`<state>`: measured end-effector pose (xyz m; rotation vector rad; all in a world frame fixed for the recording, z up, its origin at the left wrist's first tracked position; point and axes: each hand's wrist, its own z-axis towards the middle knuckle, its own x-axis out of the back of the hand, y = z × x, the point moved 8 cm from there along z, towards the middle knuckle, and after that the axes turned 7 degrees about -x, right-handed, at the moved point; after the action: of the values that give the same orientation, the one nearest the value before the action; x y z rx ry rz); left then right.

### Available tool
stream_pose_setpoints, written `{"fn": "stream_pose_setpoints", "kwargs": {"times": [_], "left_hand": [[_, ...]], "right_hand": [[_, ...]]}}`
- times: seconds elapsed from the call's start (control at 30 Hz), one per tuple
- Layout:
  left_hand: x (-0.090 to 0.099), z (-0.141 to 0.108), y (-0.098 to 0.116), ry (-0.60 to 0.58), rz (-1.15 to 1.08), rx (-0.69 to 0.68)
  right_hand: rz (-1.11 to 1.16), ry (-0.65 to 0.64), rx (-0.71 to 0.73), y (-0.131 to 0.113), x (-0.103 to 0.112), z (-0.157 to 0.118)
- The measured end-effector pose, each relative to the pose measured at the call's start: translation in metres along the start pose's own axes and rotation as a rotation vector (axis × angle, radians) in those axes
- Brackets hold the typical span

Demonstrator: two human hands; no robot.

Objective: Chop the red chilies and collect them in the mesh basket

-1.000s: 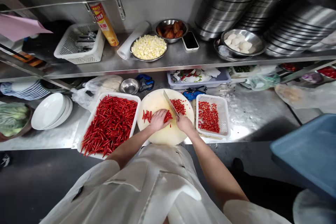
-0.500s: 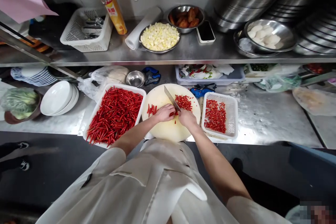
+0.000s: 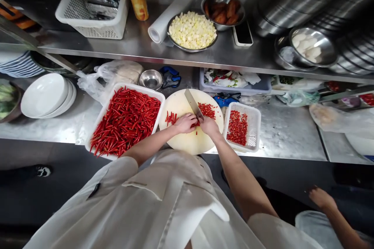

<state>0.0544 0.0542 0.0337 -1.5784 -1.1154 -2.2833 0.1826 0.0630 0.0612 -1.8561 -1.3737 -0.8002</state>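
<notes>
My right hand [image 3: 209,126] is closed around the handle of a kitchen knife [image 3: 192,101], its broad blade slanting up to the left over the round cutting board [image 3: 187,143]. Close against the blade, my left hand [image 3: 186,123] has its fingers curled over red chillies, partly hidden beneath them. Chopped chilli pieces [image 3: 207,110] lie right of the blade; a few longer chillies [image 3: 171,118] rest at the board's left. A white tray heaped with whole red chillies [image 3: 127,118] stands on the left, and a white perforated basket [image 3: 253,127] with chopped chillies [image 3: 237,127] on the right.
Above the counter runs a steel shelf [image 3: 117,51] with a bowl of pale chopped pieces [image 3: 193,30], a phone [image 3: 243,34] and stacked steel bowls [image 3: 292,4]. White bowls [image 3: 43,95] stand far left. Another person's hand [image 3: 322,198] shows at lower right.
The view has shifted, and the knife blade stands slightly differently against my left hand's fingers. Another person's arm has come into sight at lower right. Both my hands stay at the board.
</notes>
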Motion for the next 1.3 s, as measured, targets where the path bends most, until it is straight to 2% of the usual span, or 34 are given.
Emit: {"fn": "stream_pose_setpoints", "kwargs": {"times": [0.2,0.33,0.53,0.67,0.83,0.97,1.13,1.23,1.3], "left_hand": [[-0.002,-0.008,-0.002,0.001,-0.082,-0.011],[0.001,-0.010,-0.001,0.029,-0.093,-0.034],[0.003,-0.012,0.000,-0.010,-0.055,-0.051],[0.006,-0.015,-0.001,-0.014,-0.095,-0.045],[0.010,-0.023,0.001,0.030,-0.102,-0.028],[0.009,-0.028,0.002,0.042,-0.090,0.014],[0.007,-0.030,0.002,0.021,-0.089,0.055],[0.019,-0.034,0.002,0.052,-0.065,0.097],[0.035,-0.042,-0.005,0.131,-0.037,0.191]], "right_hand": [[0.011,0.026,-0.108,0.005,-0.009,-0.005],[0.025,-0.002,-0.032,-0.004,-0.011,-0.006],[0.021,0.023,-0.128,-0.002,-0.014,-0.012],[0.027,0.006,-0.042,-0.012,-0.014,-0.010],[0.059,0.023,-0.102,-0.011,-0.012,-0.007],[0.068,0.002,-0.025,-0.013,-0.014,-0.006],[0.148,0.001,-0.004,-0.012,-0.017,0.003],[0.287,0.005,0.116,-0.009,-0.008,0.009],[0.401,0.043,0.151,0.010,-0.002,0.008]]}}
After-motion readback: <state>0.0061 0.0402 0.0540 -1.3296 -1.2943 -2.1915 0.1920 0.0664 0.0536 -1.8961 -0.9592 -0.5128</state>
